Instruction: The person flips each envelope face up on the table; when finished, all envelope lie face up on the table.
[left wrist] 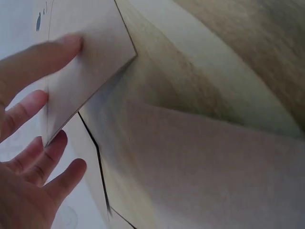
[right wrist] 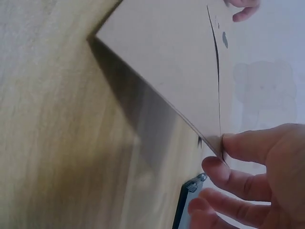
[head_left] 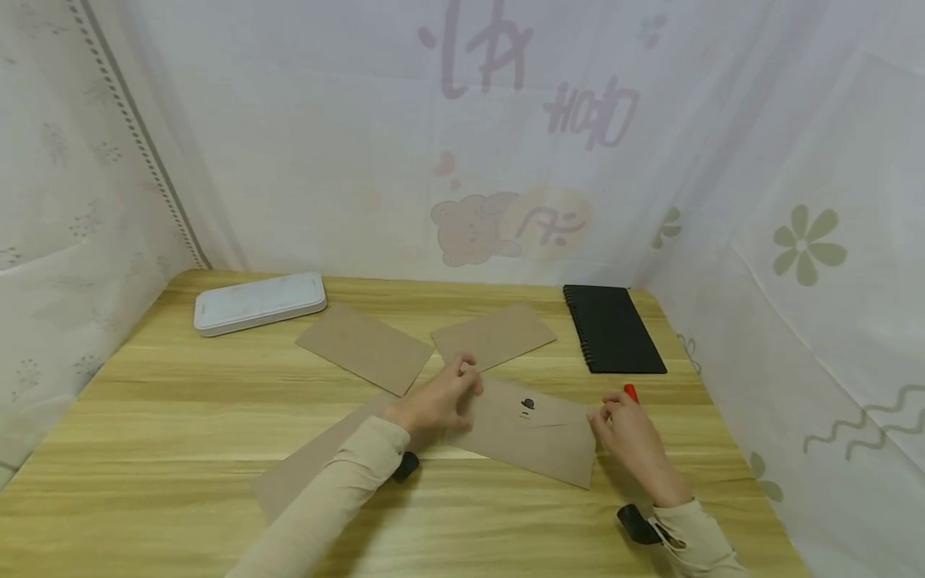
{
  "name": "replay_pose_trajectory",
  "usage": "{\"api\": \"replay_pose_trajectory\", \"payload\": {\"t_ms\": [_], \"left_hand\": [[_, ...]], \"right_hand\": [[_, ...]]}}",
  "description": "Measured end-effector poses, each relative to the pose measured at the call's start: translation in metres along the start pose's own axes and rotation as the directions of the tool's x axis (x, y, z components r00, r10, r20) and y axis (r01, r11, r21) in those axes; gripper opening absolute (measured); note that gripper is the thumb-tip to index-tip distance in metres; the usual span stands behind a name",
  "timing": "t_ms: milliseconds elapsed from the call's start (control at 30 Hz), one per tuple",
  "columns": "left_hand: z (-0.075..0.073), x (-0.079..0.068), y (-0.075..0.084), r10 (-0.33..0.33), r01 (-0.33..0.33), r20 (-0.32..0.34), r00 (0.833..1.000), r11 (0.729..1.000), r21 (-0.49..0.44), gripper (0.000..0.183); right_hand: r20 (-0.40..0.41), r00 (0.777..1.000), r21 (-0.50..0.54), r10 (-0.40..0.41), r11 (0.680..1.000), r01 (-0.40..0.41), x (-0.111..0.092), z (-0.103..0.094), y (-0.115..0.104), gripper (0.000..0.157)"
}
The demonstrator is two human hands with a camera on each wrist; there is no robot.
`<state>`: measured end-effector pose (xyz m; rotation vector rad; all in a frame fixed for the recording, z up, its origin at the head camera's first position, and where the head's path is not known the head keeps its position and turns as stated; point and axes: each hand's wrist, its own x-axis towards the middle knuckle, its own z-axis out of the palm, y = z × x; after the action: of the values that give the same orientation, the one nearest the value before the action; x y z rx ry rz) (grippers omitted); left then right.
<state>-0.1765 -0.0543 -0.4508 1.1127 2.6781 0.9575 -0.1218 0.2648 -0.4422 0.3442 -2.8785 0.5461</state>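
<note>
A brown paper envelope point(head_left: 542, 449) with a small hat-and-moustache print lies between both hands, its flap side up. At its left end my left hand point(head_left: 437, 399) grips it. The left wrist view shows the thumb point(left wrist: 71, 44) on the face of the envelope point(left wrist: 95, 62) and fingers around the far corner. My right hand point(head_left: 632, 433) pinches the right corner between thumb and forefinger, and in the right wrist view that end of the envelope point(right wrist: 162, 62) is tilted up off the table. Another brown envelope point(head_left: 289, 479) lies partly hidden beneath my left forearm.
Two more brown envelopes, one at left point(head_left: 364, 347) and one at right point(head_left: 499, 333), lie farther back. A white flat case point(head_left: 260, 303) sits at the back left, a black spiral notebook point(head_left: 614, 329) at the back right. A red-tipped object point(head_left: 631, 392) shows behind my right hand.
</note>
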Motion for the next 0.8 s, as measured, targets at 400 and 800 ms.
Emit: {"api": "replay_pose_trajectory", "payload": {"t_ms": [400,800], "left_hand": [[-0.001,-0.003,0.003,0.001,-0.016,0.080,0.997,0.983,0.184,0.044],[0.000,-0.003,-0.002,0.040,-0.058,0.104,0.994,0.983,0.173,0.042]], "right_hand": [[0.118,0.992,0.066,-0.035,0.997,0.027,-0.009,0.000,-0.006,0.047],[0.085,0.993,0.027,-0.084,0.996,0.082,-0.011,0.011,-0.001,0.049]]}}
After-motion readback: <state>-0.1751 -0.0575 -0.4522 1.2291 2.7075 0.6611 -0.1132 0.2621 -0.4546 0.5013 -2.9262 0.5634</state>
